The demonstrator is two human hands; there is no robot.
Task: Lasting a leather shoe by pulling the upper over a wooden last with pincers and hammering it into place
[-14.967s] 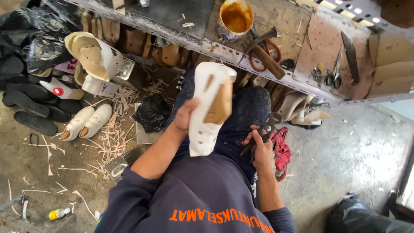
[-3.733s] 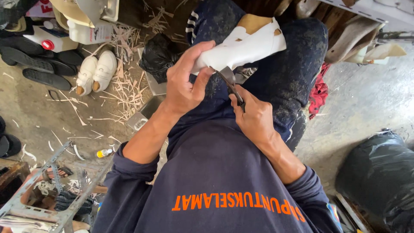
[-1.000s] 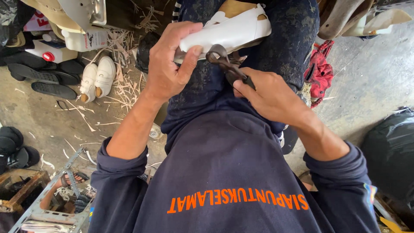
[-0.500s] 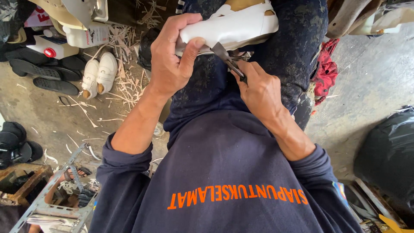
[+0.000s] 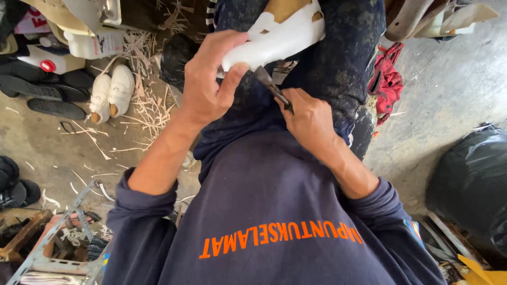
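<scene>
left hand (image 5: 211,87) grips white shoe upper (image 5: 277,39) (on lap) | right hand (image 5: 311,119) closed on pincers (image 5: 272,87) at its edge

A white box-shaped package (image 5: 53,59) with a red round spot on its side is lying at about ten o'clock, near the left edge, beside dark sandals. Just above it, toward eleven o'clock, a white bottle-like container (image 5: 95,43) carrying a pale label with small dark print is resting on its side. A scrap of white packaging with red markings (image 5: 33,20) is showing at the upper left corner. No screens or signs are appearing anywhere.
</scene>
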